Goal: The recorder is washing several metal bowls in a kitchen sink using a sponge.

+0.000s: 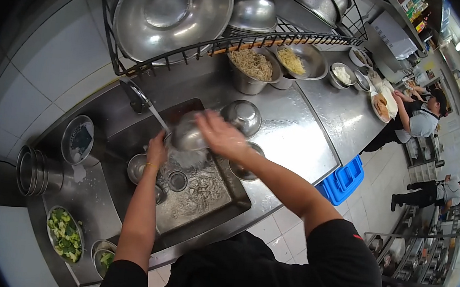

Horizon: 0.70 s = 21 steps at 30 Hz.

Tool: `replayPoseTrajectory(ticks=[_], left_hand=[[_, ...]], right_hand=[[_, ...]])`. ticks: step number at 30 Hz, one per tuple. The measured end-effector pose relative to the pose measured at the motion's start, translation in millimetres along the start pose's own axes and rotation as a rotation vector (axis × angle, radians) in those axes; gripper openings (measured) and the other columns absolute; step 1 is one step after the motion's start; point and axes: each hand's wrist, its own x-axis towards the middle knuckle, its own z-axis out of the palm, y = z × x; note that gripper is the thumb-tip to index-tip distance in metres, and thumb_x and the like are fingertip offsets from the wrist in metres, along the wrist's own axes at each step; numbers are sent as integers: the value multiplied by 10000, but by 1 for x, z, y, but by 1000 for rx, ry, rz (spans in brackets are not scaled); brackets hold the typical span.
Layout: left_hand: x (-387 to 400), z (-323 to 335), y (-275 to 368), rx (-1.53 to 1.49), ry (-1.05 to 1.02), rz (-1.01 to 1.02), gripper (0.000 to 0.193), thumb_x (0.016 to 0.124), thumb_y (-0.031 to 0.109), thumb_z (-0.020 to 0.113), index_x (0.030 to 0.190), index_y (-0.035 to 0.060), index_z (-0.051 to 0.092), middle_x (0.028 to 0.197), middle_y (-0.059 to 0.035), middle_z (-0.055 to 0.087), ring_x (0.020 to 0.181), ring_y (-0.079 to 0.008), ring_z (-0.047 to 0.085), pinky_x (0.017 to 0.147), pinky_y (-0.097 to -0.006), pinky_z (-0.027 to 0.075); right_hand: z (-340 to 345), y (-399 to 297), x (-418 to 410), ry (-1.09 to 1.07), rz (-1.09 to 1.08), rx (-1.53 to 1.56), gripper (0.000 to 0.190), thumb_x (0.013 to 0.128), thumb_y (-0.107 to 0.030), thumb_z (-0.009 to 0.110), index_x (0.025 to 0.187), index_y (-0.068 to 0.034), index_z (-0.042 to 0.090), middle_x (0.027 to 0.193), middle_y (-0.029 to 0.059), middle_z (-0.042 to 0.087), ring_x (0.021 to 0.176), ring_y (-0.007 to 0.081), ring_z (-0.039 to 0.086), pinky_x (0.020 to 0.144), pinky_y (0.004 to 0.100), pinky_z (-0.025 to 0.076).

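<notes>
Beneath the running faucet (158, 116), a stainless steel bowl (187, 135) is tilted over the sink basin (211, 208), and water splashes below it. My left hand (158, 150) grips the bowl's left edge, its fingertips partly hidden. My right hand (224, 136), blurred by motion, lies flat at the bowl's outer right side; exact contact is unclear. Left of the drain (177, 180), a small metal bowl (136, 167) sits in the basin, with another (158, 194) partly behind my left forearm. An upturned bowl (243, 117) rests on the counter beside the sink.
A wire rack (167, 56) of metal bowls overhangs the back. Left stand stacked pots (38, 173) and a dish of chopped greens (65, 233). Bean sprouts (252, 64) fill a pot behind. A blue lidded bin (342, 181) is at right; a co-worker (421, 120) stands beyond.
</notes>
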Motion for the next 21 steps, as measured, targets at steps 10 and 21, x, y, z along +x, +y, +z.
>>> replayPoseTrajectory(ticks=[10,21], left_hand=[[-24,-17,55,-56,345,-343,664,837,-29,626,1455,40,394,1424,-301,451,1306,-468,512,1085,-506,441],[-53,1,73,-1407,77,-526,787,1013,637,516,1466,3,404,1125,-187,703,795,-294,747,534,-408,622]], right_hand=[[49,62,-57,-38,383,-229,674,945,-377,681,1457,14,487,1507,306,451,1444,471,397,1106,567,404],[104,-7,76,-156,760,929,649,893,-85,635,1471,69,385,1314,342,569,1185,477,627,861,499,599]])
